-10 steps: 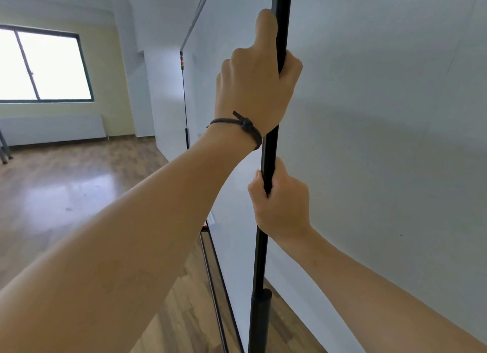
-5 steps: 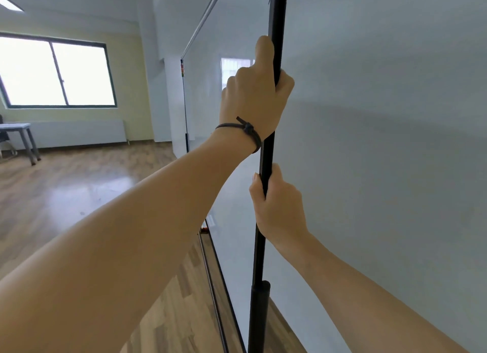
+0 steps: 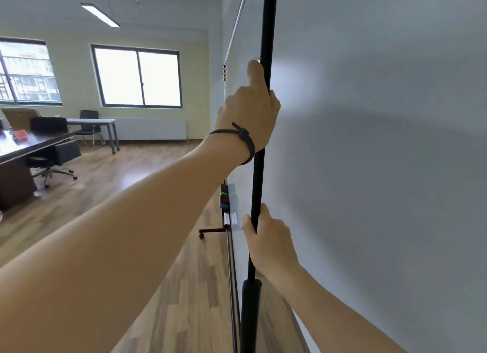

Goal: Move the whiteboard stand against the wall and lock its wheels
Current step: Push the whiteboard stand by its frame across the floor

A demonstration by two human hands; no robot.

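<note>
The whiteboard stand's black upright pole (image 3: 259, 176) runs top to bottom through the middle of the head view. My left hand (image 3: 250, 115), with a dark cord on its wrist, grips the pole high up, thumb pointing up along it. My right hand (image 3: 268, 239) grips the same pole lower down. The white board surface (image 3: 238, 147) stretches away edge-on just left of the pole, with markers on its tray (image 3: 226, 210). One far foot with a caster wheel (image 3: 202, 235) sticks out to the left. The wall (image 3: 382, 168) fills the right side, close behind the pole.
Wood floor (image 3: 126, 184) spreads out to the left. A dark desk (image 3: 31, 147) with an office chair (image 3: 51, 165) stands at the far left, a white table (image 3: 92, 122) and chair under the windows (image 3: 137, 77) at the back.
The view has swung left and up, so the room's desk, chairs and second window came into sight. Both hands kept their grip on the pole, sitting lower in the view.
</note>
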